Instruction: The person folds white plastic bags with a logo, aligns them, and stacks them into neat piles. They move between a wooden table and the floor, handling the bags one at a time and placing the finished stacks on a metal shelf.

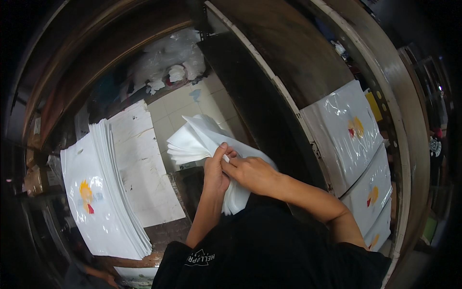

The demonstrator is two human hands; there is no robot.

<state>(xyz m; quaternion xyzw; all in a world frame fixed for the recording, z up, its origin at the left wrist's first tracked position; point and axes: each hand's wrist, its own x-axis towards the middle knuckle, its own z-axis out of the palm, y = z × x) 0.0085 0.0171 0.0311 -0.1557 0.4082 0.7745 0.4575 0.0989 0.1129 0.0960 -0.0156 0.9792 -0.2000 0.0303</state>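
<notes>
In front of my body I hold a bundle of thin white plastic bags (pixel 192 139), bent and fanned out at its far left end. My left hand (pixel 217 168) is closed on the bundle's near edge, with the thumb pointing up. Right beside it, my right hand (pixel 252 176) is closed on the same bundle, its fingers meeting those of the left. Part of the bundle hangs below my hands, and my right forearm hides some of it. A thick stack of white bags (pixel 86 168), printed with a yellow and red figure, lies to the left.
A pale board (pixel 144 168) lies beside the left stack. At right, a long shelf carries overlapping glossy printed white bags (pixel 337 130). A dark panel (pixel 255 91) runs between that shelf and the tiled floor (pixel 178 106). A person's arm (pixel 101 274) shows at lower left.
</notes>
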